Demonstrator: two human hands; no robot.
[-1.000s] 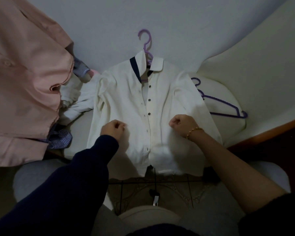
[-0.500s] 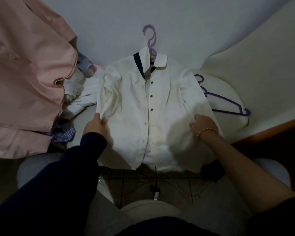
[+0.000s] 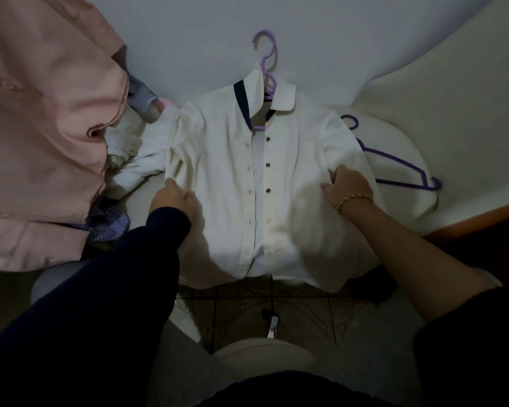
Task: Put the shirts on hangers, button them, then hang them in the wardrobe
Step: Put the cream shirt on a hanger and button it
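A white shirt with a dark-lined collar lies flat on the bed, front up, on a purple hanger whose hook sticks out above the collar. Its front is unbuttoned near the top, with dark buttons down the placket. My left hand grips the shirt's left side by the sleeve seam. My right hand holds the fabric at the shirt's right side, fingers curled into it. The hem hangs over the bed's edge.
A pink shirt lies at the left over a checked blue garment. More white cloth is bunched beside it. A spare purple hanger lies at the right on a pillow. A wooden bed frame shows at the right.
Both hands have moved outward from the shirt's middle to its two sides and taken hold of the fabric. The shirt has been pulled flatter and wider.
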